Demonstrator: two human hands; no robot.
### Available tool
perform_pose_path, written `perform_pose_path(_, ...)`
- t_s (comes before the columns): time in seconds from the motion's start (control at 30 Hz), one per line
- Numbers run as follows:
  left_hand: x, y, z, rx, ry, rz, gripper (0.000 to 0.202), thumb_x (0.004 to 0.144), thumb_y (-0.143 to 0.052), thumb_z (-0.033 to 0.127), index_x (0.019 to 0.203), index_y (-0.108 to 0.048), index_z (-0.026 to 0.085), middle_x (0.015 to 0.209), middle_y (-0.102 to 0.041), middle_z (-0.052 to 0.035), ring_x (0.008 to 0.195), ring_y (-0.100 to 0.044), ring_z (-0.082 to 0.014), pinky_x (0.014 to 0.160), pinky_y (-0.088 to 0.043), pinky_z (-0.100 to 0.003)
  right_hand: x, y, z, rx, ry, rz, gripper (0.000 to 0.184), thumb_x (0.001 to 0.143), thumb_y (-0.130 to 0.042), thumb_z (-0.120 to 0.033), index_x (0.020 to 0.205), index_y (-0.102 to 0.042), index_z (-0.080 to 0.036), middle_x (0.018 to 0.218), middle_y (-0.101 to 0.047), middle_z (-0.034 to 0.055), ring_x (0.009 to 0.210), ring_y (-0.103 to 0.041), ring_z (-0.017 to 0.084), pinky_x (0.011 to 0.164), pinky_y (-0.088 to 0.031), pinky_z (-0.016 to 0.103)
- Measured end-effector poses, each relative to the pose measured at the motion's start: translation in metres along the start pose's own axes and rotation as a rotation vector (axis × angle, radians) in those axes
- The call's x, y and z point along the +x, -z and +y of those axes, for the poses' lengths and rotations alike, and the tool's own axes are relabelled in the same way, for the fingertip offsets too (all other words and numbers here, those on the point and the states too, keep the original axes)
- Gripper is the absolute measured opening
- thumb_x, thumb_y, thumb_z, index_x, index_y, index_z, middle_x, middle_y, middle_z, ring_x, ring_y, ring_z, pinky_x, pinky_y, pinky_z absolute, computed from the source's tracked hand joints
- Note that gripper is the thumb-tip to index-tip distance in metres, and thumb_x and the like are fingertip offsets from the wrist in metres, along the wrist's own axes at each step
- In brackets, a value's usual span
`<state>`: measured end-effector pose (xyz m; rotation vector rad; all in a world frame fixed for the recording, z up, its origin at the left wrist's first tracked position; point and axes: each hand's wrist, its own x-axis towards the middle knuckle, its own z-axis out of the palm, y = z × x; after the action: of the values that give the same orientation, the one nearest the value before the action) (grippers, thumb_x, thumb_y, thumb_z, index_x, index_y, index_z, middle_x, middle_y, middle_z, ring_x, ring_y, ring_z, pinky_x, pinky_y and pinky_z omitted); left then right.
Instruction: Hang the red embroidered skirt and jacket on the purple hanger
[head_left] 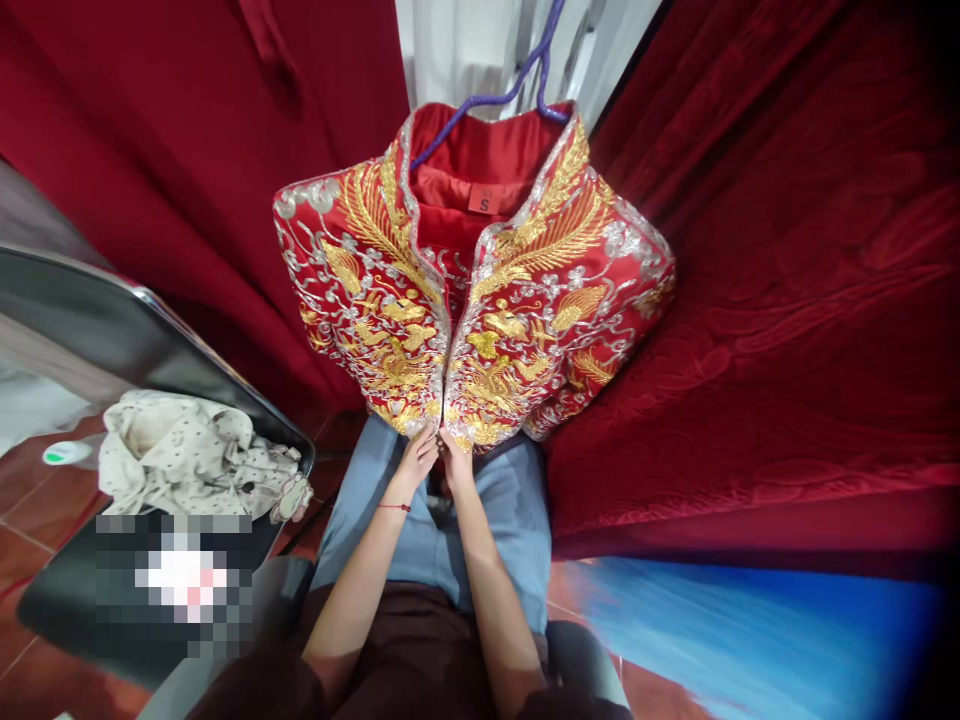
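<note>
A red jacket (480, 300) with heavy gold and silver embroidery hangs on a purple hanger (510, 95), its front opening facing me. A tag marked S shows inside the collar. My left hand (417, 458) pinches the bottom hem of the jacket's left front panel. My right hand (454, 458) pinches the hem of the right panel just beside it. Both hands meet at the bottom of the centre opening, fingers closed on the fabric edge. A red string bracelet sits on my left wrist.
Red curtains (787, 300) hang on both sides and behind. A black chair (112, 330) at left holds a crumpled cream spotted cloth (187, 450). Something blue (750, 620) lies at lower right. The floor has red-brown tiles.
</note>
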<state>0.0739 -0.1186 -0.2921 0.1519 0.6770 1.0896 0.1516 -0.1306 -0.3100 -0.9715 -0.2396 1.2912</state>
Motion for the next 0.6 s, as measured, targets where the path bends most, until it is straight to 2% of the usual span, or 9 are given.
perform_pose_path(0.2,-0.003,-0.012,0.009,-0.090,0.011,-0.007,0.035,0.096,-0.055,0.019,0.064,-0.040,0.018,0.042,-0.012,0.0133,0.030,-0.006,-0.0006,0.032,-0.018,-0.010,-0.002,-0.022,0.000,0.020,0.029,-0.011,0.044,0.059,-0.083,-0.034,0.097,-0.071,-0.015,0.093,-0.075,0.0062,0.084,-0.068,0.017,0.095,-0.052,0.038)
perform_pose_path(0.37,-0.009,-0.012,0.018,-0.097,0.027,-0.011,0.042,0.098,-0.051,0.018,0.060,-0.033,0.019,0.040,-0.009,0.0127,0.029,-0.003,-0.0009,0.029,-0.014,-0.010,-0.010,-0.030,0.004,0.014,0.076,0.036,0.047,0.060,-0.082,-0.034,0.101,-0.071,-0.013,0.097,-0.074,0.0075,0.086,-0.068,0.018,0.096,-0.052,0.040)
perform_pose_path(0.5,-0.012,-0.014,0.019,-0.075,0.060,-0.025,0.036,0.097,-0.052,0.020,0.063,-0.040,0.018,0.041,-0.013,0.0127,0.029,-0.007,-0.0007,0.029,-0.014,-0.010,-0.014,-0.028,0.006,-0.008,0.119,0.073,0.048,0.061,-0.079,-0.029,0.105,-0.069,-0.013,0.100,-0.074,0.0065,0.088,-0.067,0.017,0.097,-0.051,0.037)
perform_pose_path(0.6,-0.010,-0.014,0.014,-0.050,0.078,-0.039,0.030,0.092,-0.062,0.023,0.067,-0.047,0.016,0.043,-0.020,0.0130,0.030,-0.012,0.0004,0.030,-0.016,-0.010,-0.015,-0.025,0.005,-0.035,0.143,0.108,0.046,0.064,-0.076,-0.030,0.106,-0.067,-0.013,0.098,-0.074,0.0068,0.086,-0.067,0.017,0.092,-0.053,0.036)
